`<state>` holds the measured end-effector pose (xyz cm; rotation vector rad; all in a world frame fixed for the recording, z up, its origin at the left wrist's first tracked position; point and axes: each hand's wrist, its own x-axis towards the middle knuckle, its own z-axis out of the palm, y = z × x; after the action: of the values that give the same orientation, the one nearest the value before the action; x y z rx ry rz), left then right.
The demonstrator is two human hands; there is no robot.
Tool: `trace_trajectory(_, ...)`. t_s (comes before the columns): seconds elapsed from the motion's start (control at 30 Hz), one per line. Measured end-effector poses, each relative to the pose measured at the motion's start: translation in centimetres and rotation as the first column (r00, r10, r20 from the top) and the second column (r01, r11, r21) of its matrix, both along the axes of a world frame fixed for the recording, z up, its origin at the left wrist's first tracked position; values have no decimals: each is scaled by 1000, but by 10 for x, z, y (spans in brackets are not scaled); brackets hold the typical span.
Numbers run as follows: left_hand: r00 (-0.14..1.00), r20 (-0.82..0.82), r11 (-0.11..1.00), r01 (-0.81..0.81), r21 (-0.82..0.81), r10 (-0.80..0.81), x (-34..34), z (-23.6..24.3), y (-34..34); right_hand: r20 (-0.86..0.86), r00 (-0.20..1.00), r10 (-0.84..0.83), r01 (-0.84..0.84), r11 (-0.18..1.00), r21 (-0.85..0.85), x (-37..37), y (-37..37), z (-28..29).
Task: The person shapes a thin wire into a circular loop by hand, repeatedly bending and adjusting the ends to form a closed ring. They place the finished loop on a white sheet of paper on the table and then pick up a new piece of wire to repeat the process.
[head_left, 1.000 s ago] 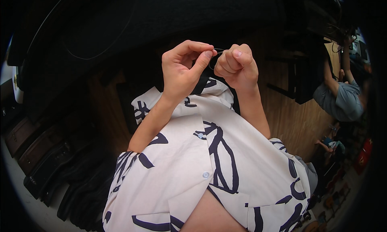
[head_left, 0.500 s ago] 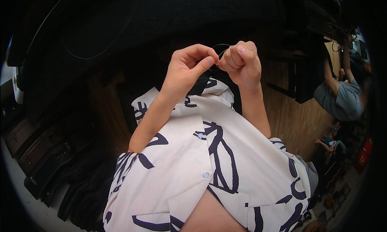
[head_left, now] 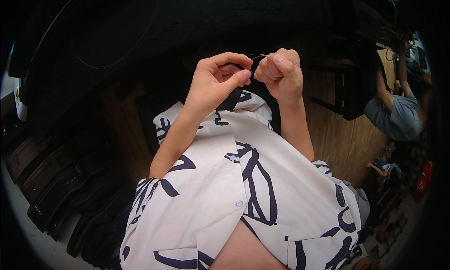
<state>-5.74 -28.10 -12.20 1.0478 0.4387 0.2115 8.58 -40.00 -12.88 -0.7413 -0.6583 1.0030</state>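
A thin, pale wire [head_left: 258,55] makes a small loop between my hands, just above my lap. My right hand [head_left: 282,75] is closed in a fist around it, thumb on top. To its left, my left hand [head_left: 211,82] has its thumb and forefinger parted, with the other fingers curled behind. Its fingertips are close to the wire, and I see nothing gripped between them. The part of the wire inside my right fist is hidden.
Ahead is a dark surface [head_left: 201,19], with another thin wire [head_left: 101,68] curving across its left. Dark cases [head_left: 54,176] stand in a row at the lower left. Across the wooden floor [head_left: 335,131], a person in a grey-blue top [head_left: 396,115] sits at the right.
My left thumb and forefinger have come apart from their pinch beside the right fist, and the hand has drawn slightly left. The right fist has barely moved.
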Motion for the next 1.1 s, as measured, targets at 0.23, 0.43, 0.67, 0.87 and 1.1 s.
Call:
trace_trajectory(0.23,994,-100,988,55,144,-41,-3,0,3,32,999,-17,17,1000,12,3,0,1)
trace_trajectory(0.43,949,-150,959,284,27,-277,-5,-5,4,75,997,-7,4,999,43,3,0,2)
trace_trajectory(0.67,998,26,963,68,-262,-63,-9,-20,7,23,999,41,-42,996,74,12,-6,3)
trace_trajectory(0.87,970,142,976,-208,64,198,-3,-12,3,-138,973,185,-161,973,166,12,-7,2)
trace_trajectory(1.1,968,171,972,-206,110,186,2,-8,-8,-198,956,216,-178,965,194,3,0,-3)
